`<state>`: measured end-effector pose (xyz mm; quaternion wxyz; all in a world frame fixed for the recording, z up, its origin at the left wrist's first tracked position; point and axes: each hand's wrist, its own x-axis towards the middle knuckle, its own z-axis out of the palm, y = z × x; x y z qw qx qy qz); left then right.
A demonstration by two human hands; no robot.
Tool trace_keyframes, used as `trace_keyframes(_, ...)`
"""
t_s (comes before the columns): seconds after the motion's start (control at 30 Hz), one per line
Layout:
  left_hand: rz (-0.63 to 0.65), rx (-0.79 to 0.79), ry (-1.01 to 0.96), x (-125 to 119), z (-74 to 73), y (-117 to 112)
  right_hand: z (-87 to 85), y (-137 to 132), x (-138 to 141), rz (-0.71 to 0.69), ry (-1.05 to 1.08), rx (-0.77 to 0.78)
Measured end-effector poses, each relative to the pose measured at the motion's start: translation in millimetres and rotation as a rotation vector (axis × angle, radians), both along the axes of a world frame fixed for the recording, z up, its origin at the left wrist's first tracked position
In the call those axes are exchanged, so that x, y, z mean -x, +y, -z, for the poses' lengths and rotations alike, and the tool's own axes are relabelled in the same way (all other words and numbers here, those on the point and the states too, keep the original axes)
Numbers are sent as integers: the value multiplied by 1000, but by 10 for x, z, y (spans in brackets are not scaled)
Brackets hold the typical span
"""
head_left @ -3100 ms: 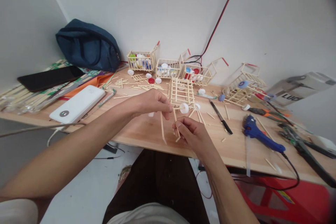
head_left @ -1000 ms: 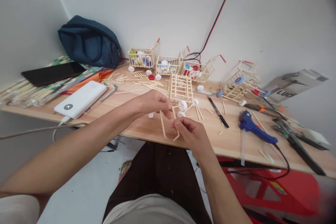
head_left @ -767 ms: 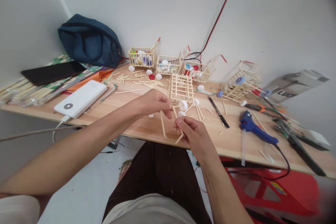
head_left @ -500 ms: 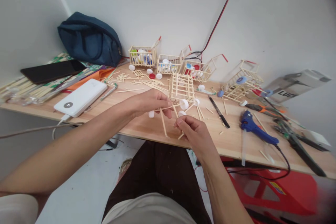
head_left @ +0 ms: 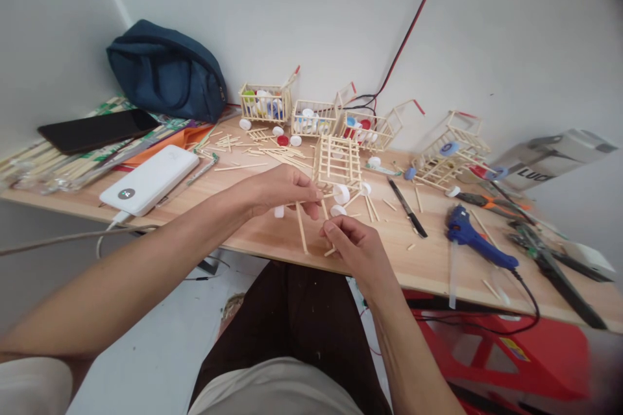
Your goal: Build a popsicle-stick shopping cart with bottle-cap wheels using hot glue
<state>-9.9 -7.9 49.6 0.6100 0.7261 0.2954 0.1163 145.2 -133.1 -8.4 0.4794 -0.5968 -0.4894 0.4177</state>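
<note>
Two-handed, pinching a small stick frame (head_left: 302, 233) just above the near edge of the surface (head_left: 428, 262). Held at the top by the left hand (head_left: 282, 188) in a narrow grip, fingertips closed on the upper sticks, just beside a white cap wheel (head_left: 341, 193). Held lower down by the right hand (head_left: 359, 248), grip likewise narrow, closed on a short stick end. Probably best to pinch lightly, set the joint square by eye, then press. Likely wise to brace both wrists on the surface edge, avoid bending the thin sticks, and stay clear of the loose sticks (head_left: 243, 167) and the blue glue gun (head_left: 474, 243) well off to the right.
</note>
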Motion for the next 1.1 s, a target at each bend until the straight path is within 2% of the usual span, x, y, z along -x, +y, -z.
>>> trace_keyframes(0.17, 65, 60, -7, 20, -28, 34, -1, 0, -32, -33, -19, -28)
trace_keyframes(0.4, 23, 23, 0, 45, 10, 28, -21, 20, 22, -8, -17, -11)
trace_keyframes(0.77, -94, -96, -12, 11, 61, -45, -157, -5, 116, 62, -31, -39)
trace_keyframes(1.1, 48, -32, -18, 113, 34, 25, -35, 19, 50, 24, 2, -8)
